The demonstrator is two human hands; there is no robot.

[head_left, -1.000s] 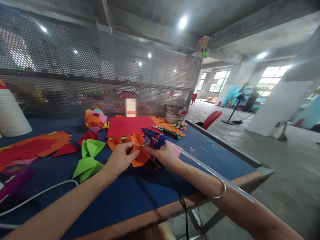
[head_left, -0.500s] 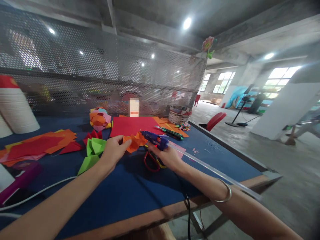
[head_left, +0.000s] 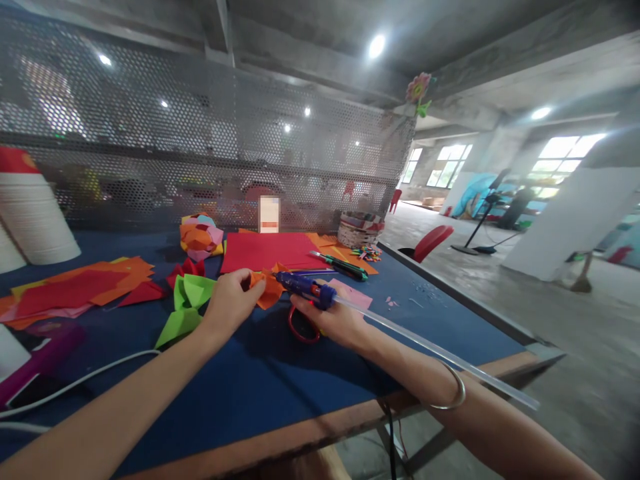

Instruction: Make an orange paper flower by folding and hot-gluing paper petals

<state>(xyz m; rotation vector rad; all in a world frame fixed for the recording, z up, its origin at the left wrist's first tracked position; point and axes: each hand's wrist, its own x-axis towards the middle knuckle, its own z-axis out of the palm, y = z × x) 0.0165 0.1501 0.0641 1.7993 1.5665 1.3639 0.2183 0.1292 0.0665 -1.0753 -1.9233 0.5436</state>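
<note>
Between the fingertips of my left hand (head_left: 235,297) is a folded piece of orange paper (head_left: 269,293). My right hand (head_left: 340,320) grips a blue hot glue gun (head_left: 305,287), its nozzle at the orange paper; I cannot tell whether it touches. A long clear glue stick (head_left: 430,343) sticks out of the gun's back, over my forearm. Scissors with a red handle (head_left: 304,327) lie on the table under the gun, partly hidden by my right hand. Folded green paper pieces (head_left: 193,293) are just left of my left hand.
Red sheets (head_left: 275,252), a green utility knife (head_left: 345,267) and a woven basket (head_left: 360,230) lie farther back. A multicoloured paper ball (head_left: 201,239) stands behind the green pieces. At left are orange and red papers (head_left: 80,290), stacked paper cups (head_left: 37,217) and a white cable (head_left: 85,380).
The glue gun has shifted slightly left and down, its nozzle now lower against the orange paper. My right hand has moved with it, and the orange paper has turned a little.
</note>
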